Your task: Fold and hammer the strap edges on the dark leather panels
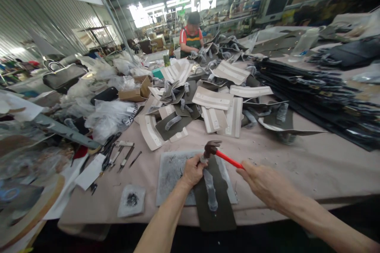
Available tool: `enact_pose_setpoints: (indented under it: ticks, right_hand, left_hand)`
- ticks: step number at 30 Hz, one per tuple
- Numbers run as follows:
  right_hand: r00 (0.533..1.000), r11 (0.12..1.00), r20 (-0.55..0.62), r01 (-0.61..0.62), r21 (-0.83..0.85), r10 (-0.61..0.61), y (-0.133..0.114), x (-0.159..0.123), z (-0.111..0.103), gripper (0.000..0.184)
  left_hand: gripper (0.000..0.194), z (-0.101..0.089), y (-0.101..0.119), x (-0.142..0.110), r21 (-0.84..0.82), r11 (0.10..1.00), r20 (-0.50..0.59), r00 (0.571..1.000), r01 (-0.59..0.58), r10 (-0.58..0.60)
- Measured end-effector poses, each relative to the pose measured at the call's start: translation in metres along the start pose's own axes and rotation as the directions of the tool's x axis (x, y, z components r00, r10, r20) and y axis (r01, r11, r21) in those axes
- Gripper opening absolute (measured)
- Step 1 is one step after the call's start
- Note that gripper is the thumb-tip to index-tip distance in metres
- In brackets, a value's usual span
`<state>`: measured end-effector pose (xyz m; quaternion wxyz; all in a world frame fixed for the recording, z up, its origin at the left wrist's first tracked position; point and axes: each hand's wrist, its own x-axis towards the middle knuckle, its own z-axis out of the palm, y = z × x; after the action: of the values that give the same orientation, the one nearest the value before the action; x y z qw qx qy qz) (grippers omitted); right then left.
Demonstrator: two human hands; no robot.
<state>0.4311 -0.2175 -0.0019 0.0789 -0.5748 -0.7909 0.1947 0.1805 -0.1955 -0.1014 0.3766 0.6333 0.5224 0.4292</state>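
My right hand [255, 178] grips the red handle of a claw hammer [227, 158]. Its dark head meets or nearly meets the top of a short metal punch-like tool [203, 159], which the closed fingers of my left hand [192, 170] hold upright. Beneath them lies a dark grey-green panel [218, 221] with a plastic-wrapped handle [210, 191] along its middle. The panel rests partly on a pale, scuffed board [169, 174] and reaches past the table's front edge. Where the tool's lower end touches is hidden by my left hand.
Left of the board sits a small square tray [139, 206] with tiny dark pieces. Several hand tools [126, 158] lie beyond it. Similar panels with handles [212, 99] are piled ahead, dark straps or sheets [311, 95] at right. A co-worker [191, 37] stands across the table.
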Motion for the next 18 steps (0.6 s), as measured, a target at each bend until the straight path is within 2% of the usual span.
enact_pose_setpoints:
  ticks: [4,6,8,9,11,12,14,15,16,18]
  right_hand:
    - [0.989,0.971,0.012,-0.15,0.184,0.15,0.048,0.007,0.023,0.043]
    - [0.97,0.962,0.013,-0.243,0.125,0.244,0.07,0.01,0.037,0.044]
    - [0.959,0.963,-0.095,-0.27,-0.021,0.267,0.079,0.011,0.048,0.039]
    - [0.959,0.969,-0.179,-0.236,-0.075,0.22,0.075,0.011,0.052,0.036]
    - [0.952,0.995,-0.303,-0.064,-0.08,0.037,0.049,0.007,0.061,0.039]
    - [0.944,0.998,-0.325,0.053,-0.034,-0.061,0.029,0.005,0.067,0.043]
    - [0.946,0.971,-0.26,0.223,0.089,-0.194,-0.017,0.0,0.085,0.047]
    - [0.955,0.963,-0.2,0.246,0.113,-0.22,-0.04,-0.002,0.096,0.047]
    - [0.969,0.97,-0.146,0.215,0.113,-0.198,-0.059,-0.004,0.108,0.042]
    - [0.991,0.984,-0.075,0.116,0.135,-0.107,-0.082,-0.005,0.128,0.033]
  left_hand:
    - [0.016,0.0,0.001,0.0,-0.033,0.999,-0.017,1.0,-0.017,0.017]
    - [0.014,-0.001,0.001,0.0,-0.048,0.999,-0.023,1.0,-0.013,0.012]
    - [0.012,-0.001,0.0,0.0,-0.056,0.998,-0.031,0.999,-0.009,0.008]
    - [0.011,-0.001,0.0,0.0,-0.058,0.998,-0.034,0.999,-0.008,0.006]
    - [0.011,-0.001,-0.001,0.0,-0.067,0.998,-0.041,0.999,-0.007,0.005]
    - [0.01,0.0,-0.002,0.0,-0.072,0.997,-0.045,0.999,-0.007,0.004]
    - [0.008,0.002,-0.001,0.002,-0.091,0.996,-0.054,0.998,0.014,-0.019]
    - [0.007,0.002,0.0,0.004,-0.12,0.992,-0.079,0.995,0.047,-0.057]
    - [0.008,0.002,0.001,0.007,-0.177,0.98,-0.135,0.984,0.093,-0.118]
    - [0.019,0.0,0.005,0.012,-0.367,0.916,-0.298,0.913,0.161,-0.28]
